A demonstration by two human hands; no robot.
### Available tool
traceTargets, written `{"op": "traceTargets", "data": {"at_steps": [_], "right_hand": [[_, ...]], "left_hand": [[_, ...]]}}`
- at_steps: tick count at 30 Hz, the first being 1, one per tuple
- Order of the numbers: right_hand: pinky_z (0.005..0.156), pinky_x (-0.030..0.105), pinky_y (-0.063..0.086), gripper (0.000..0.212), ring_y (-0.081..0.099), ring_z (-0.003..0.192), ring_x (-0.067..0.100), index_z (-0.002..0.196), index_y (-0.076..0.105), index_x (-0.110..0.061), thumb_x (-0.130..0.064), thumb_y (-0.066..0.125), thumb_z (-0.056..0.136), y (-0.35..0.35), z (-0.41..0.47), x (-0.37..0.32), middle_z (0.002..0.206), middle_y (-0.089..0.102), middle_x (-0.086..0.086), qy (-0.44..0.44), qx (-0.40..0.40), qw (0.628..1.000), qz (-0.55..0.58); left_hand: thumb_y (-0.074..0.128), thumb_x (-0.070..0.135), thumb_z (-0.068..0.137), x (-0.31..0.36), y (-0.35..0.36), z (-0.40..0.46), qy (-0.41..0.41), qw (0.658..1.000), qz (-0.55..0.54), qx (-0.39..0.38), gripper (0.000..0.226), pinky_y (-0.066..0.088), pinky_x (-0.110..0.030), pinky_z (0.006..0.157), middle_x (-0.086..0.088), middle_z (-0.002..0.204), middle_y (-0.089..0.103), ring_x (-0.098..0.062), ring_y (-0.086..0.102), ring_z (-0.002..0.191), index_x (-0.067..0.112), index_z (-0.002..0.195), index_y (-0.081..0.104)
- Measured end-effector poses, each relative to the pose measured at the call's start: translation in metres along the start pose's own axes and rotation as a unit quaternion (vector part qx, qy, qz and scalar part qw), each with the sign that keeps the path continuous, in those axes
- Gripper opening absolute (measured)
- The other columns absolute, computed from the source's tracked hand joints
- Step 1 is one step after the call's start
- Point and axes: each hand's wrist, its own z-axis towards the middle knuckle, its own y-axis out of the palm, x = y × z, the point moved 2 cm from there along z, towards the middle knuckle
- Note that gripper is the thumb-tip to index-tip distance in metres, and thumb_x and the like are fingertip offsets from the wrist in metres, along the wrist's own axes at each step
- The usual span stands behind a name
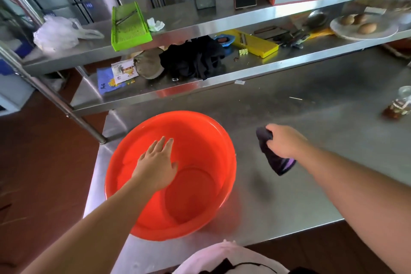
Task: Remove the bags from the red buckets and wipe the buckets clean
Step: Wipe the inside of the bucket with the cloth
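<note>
One red bucket (189, 146) is sitting on the tabletop (311, 122). The left hand (156, 163) is reaching over it with fingers spread flat. The right hand (283, 141) is squeezing one dark cloth (274, 159) beside the bucket.

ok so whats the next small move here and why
Probably bring the right hand with its dark cloth left into the red bucket and start wiping. The bucket shows no bag inside, the cloth hangs above the steel table beside it, and the open left hand is over the bucket.
</note>
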Motion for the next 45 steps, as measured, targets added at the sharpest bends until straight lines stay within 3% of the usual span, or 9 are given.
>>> {"op": "traceTargets", "data": {"at_steps": [3,7,10,15,21,30,34,39,45], "right_hand": [[0.080,0.038,0.057,0.025,0.068,0.095,0.035,0.105,0.065,-0.021,-0.015,0.054,0.083,0.052,-0.012,0.015,0.107,0.072,0.012,0.021,-0.066,0.996,-0.049],[0.089,0.038,0.055,0.038,0.063,0.113,0.034,0.125,0.061,-0.030,-0.018,0.050,0.091,0.104,-0.030,0.030,0.123,0.065,0.010,0.049,-0.105,0.990,-0.085],[0.089,0.042,0.053,0.037,0.058,0.114,0.036,0.132,0.055,-0.022,-0.020,0.043,0.097,0.119,-0.034,0.036,0.122,0.061,0.011,0.040,-0.092,0.988,-0.117],[0.092,0.044,0.048,0.035,0.053,0.115,0.036,0.132,0.054,-0.020,-0.018,0.042,0.099,0.109,-0.025,0.038,0.122,0.057,0.010,0.060,-0.045,0.985,-0.153],[0.095,0.046,0.050,0.044,0.046,0.126,0.036,0.131,0.049,-0.020,-0.034,0.061,0.092,0.103,-0.019,0.020,0.130,0.053,0.008,0.101,-0.141,0.982,-0.073],[0.104,0.049,0.047,0.053,0.048,0.133,0.039,0.148,0.038,-0.024,-0.030,0.044,0.096,0.065,0.003,-0.024,0.147,0.046,0.012,0.093,-0.114,0.988,-0.039],[0.096,0.046,0.050,0.050,0.055,0.121,0.037,0.144,0.043,-0.024,-0.040,0.045,0.097,0.034,0.017,-0.055,0.138,0.053,0.014,0.034,-0.047,0.998,0.009],[0.076,0.039,0.050,0.051,0.058,0.088,0.022,0.137,0.049,-0.027,-0.052,0.035,0.096,0.006,0.026,-0.105,0.128,0.063,0.001,-0.030,0.001,0.998,0.061],[0.076,0.036,0.045,0.060,0.062,0.103,0.026,0.139,0.050,-0.024,-0.059,0.040,0.092,0.004,0.026,-0.133,0.132,0.064,0.002,-0.064,-0.011,0.997,0.039]], "left_hand": [[0.052,0.047,0.101,0.004,0.009,-0.008,0.002,1.000,-0.010,-0.021,0.080,0.024,-0.052,0.125,0.001,0.176,0.008,-0.025,0.010,0.162,0.029,0.167,0.012],[0.051,0.051,0.102,0.001,0.019,-0.020,-0.003,0.999,-0.015,-0.045,0.075,0.026,-0.052,0.125,0.001,0.175,0.014,-0.025,0.014,0.161,0.027,0.165,0.019],[0.051,0.052,0.102,-0.003,0.022,-0.026,-0.005,0.999,-0.011,-0.049,0.073,0.029,-0.050,0.125,-0.001,0.173,0.020,-0.026,0.020,0.159,0.026,0.164,0.023],[0.050,0.051,0.103,-0.005,0.024,-0.031,-0.010,0.999,-0.014,-0.052,0.071,0.028,-0.049,0.125,-0.002,0.172,0.023,-0.026,0.022,0.158,0.025,0.164,0.025],[0.051,0.050,0.103,0.001,0.024,-0.029,-0.005,0.999,-0.027,-0.044,0.070,0.028,-0.046,0.125,-0.001,0.171,0.026,-0.025,0.023,0.158,0.024,0.163,0.027],[0.051,0.051,0.102,0.004,0.018,-0.028,-0.001,0.999,-0.034,-0.023,0.069,0.029,-0.049,0.123,0.001,0.170,0.027,-0.026,0.024,0.157,0.026,0.162,0.028],[0.052,0.050,0.101,-0.006,0.011,-0.029,0.001,1.000,-0.019,-0.001,0.069,0.030,-0.050,0.122,-0.001,0.170,0.028,-0.027,0.024,0.157,0.026,0.161,0.029],[0.052,0.049,0.099,-0.029,-0.008,-0.030,-0.016,0.999,-0.001,0.051,0.069,0.029,-0.050,0.123,-0.003,0.170,0.029,-0.026,0.021,0.159,0.026,0.161,0.030],[0.053,0.045,0.098,-0.079,-0.031,-0.039,-0.106,0.988,-0.021,0.107,0.071,0.026,-0.052,0.123,-0.004,0.171,0.024,-0.028,0.015,0.160,0.027,0.161,0.028]]}}
